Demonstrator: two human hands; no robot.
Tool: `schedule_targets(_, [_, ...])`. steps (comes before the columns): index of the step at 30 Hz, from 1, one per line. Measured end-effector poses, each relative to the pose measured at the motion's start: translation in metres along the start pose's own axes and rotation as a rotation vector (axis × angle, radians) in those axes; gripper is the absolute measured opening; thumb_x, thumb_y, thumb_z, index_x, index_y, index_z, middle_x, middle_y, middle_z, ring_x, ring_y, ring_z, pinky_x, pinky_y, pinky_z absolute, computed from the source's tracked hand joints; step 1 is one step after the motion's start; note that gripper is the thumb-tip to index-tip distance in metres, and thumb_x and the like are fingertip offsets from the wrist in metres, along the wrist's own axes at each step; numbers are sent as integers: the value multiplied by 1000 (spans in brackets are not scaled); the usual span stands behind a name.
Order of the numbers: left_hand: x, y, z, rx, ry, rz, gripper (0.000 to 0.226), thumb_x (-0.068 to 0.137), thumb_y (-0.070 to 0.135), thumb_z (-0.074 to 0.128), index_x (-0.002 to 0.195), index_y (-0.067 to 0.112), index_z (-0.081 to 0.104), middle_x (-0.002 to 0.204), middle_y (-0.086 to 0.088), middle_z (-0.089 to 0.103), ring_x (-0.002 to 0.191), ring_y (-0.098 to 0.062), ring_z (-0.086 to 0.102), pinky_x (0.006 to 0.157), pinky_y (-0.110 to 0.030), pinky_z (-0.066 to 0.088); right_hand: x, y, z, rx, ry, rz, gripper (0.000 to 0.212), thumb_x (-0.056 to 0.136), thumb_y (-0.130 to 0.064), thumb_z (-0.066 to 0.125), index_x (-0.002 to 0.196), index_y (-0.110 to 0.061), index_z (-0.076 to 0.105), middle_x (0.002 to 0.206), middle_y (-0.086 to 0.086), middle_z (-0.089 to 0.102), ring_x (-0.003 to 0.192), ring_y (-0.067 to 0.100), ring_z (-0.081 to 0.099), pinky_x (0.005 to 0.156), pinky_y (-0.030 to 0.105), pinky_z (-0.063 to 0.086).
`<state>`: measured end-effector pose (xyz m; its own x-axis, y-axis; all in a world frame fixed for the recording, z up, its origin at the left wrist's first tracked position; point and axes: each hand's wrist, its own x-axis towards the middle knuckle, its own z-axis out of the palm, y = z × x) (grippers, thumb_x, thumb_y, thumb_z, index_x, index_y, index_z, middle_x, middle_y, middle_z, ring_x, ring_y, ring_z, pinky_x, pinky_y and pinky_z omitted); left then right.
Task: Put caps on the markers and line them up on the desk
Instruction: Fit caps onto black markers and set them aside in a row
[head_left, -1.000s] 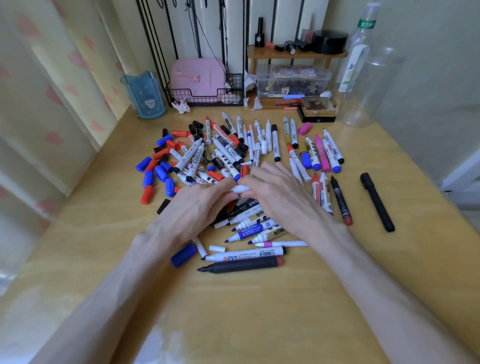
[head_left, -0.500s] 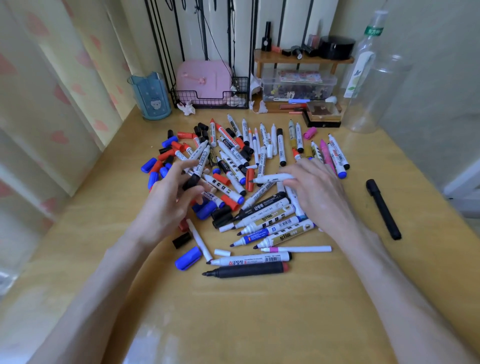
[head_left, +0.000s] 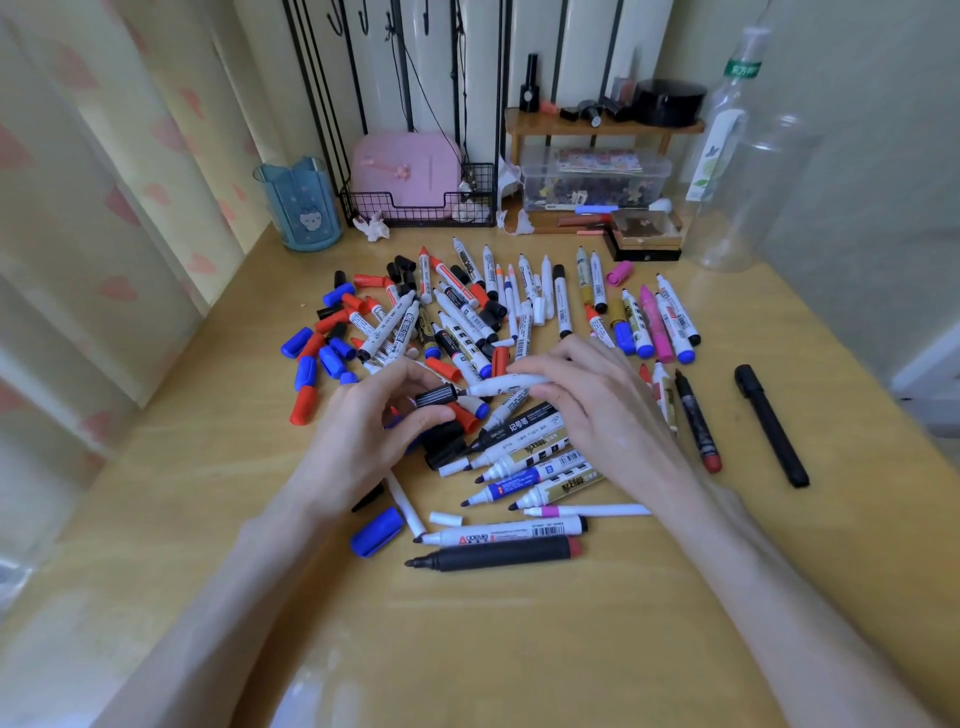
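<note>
Markers (head_left: 498, 553) and loose caps (head_left: 376, 531) are lying heaped mid-table (head_left: 519, 649). The left hand (head_left: 358, 447) is pinching a black cap (head_left: 435, 397) between thumb and fingers. The right hand (head_left: 602, 410) is gripping a white marker (head_left: 498, 385) above the heap, its tip sitting just beside that cap.

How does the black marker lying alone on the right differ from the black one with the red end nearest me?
The lone black marker shows no nib, so it looks capped; the red-ended marker has its nib bare. The lone one is all black and lies apart, slanting away; the red-ended one lies crosswise, nearest the camera. Both have black barrels.
</note>
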<state>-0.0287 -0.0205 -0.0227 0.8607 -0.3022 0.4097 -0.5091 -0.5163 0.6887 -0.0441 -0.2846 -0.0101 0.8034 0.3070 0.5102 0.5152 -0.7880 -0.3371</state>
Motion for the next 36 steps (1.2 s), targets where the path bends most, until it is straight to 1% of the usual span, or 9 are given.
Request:
schedule_targets(6, [0, -3, 1, -12, -16, -24, 26, 86, 41, 76, 101, 22, 67, 93, 36, 70, 76, -11, 67, 70, -31, 54, 0, -1, -1, -16, 33, -14, 30, 96, -8, 68, 123, -21, 74, 97, -4, 60, 91, 19, 56, 83, 43, 47])
schedule_targets(12, [-2, 0, 2, 2, 5, 2, 32, 86, 54, 71, 103, 27, 72, 85, 24, 70, 70, -16, 62, 64, -27, 48, -1, -4, 5, -6, 14, -46, 31, 96, -9, 69, 125, -21, 73, 99, -7, 59, 93, 7, 48, 83, 27, 38])
schedule_targets(15, [-3, 5, 3, 28, 18, 3, 33, 87, 53, 69, 105, 27, 75, 75, 14, 67, 69, -18, 58, 63, -26, 45, -2, -6, 7, -6, 23, -74, 30, 97, -11, 69, 126, -20, 73, 99, -6, 59, 92, 11, 51, 81, 32, 44])
schedule_targets(18, [-3, 9, 3, 47, 13, -8, 31, 89, 49, 69, 108, 26, 78, 78, 22, 68, 73, -12, 62, 65, -20, 45, -2, -7, 9, 1, 25, -89, 31, 96, -13, 70, 127, -19, 72, 98, -6, 59, 92, 13, 53, 79, 35, 47])
schedule_targets(20, [-3, 11, 3, 47, 14, -9, 25, 92, 42, 72, 108, 25, 79, 85, 27, 70, 79, -8, 67, 70, -24, 50, -2, -8, 9, 11, 24, -90, 32, 96, -15, 69, 128, -19, 72, 97, -6, 59, 91, 13, 54, 80, 32, 45])
schedule_targets(24, [-3, 13, 3, 7, 46, -13, 14, 94, 24, 77, 107, 22, 81, 95, 21, 76, 87, -10, 71, 80, -31, 54, -2, -11, 8, 48, 19, -47, 32, 98, -20, 65, 130, -17, 70, 99, -4, 63, 92, 13, 55, 84, 25, 40])
schedule_targets(28, [-3, 15, 4, -29, 51, -14, 18, 93, 31, 75, 107, 23, 81, 98, 21, 76, 92, -10, 73, 82, -31, 55, -2, -12, 8, 56, 42, -66, 29, 97, -17, 65, 125, -13, 73, 98, -2, 64, 90, 10, 53, 84, 24, 40])
schedule_targets(31, [-3, 17, 5, -48, 46, -3, 26, 93, 40, 69, 108, 23, 81, 98, 17, 78, 91, -11, 73, 80, -31, 56, -2, -12, 10, 41, 75, -82, 29, 95, -11, 67, 123, -10, 74, 95, 0, 66, 88, 15, 57, 80, 30, 47])
schedule_targets(36, [-1, 14, 7, -52, 28, -18, 27, 94, 40, 68, 110, 24, 81, 99, 15, 78, 92, -13, 72, 82, -33, 57, -1, -11, 14, 15, 103, -90, 30, 90, -2, 73, 119, -9, 76, 91, 1, 66, 83, 20, 59, 72, 37, 52])
